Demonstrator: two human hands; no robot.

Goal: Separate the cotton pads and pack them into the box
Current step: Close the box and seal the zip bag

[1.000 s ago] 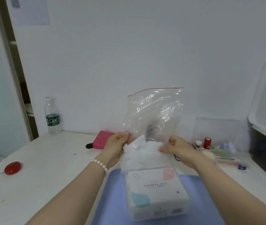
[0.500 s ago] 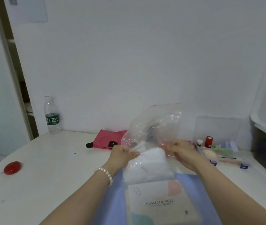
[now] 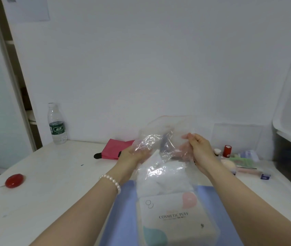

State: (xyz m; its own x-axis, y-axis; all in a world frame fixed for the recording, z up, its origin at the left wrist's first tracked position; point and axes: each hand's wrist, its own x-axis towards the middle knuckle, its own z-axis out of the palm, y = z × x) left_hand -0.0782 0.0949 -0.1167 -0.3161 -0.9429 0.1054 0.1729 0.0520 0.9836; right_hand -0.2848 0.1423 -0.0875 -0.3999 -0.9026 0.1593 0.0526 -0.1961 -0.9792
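A clear plastic bag (image 3: 160, 142) is held up over the counter (image 3: 52, 174) by both hands.

The bag's crumpled film is pinched at its left edge by the left hand (image 3: 132, 155) and at its right side by the curled fingers (image 3: 188, 137) of the right hand (image 3: 199, 150). White cotton pads (image 3: 166, 178) are seen bunched in the bag's lower part, below and between the 2 hands, just above the box (image 3: 175, 219). The box, white with pink and teal shapes and the print "COSMETIC PUFF", is set on a blue mat (image 3: 121, 210) at the near edge. Both forearms are stretched forward from the near side, and a pearl bracelet (image 3: 111, 181) is worn on the left wrist.
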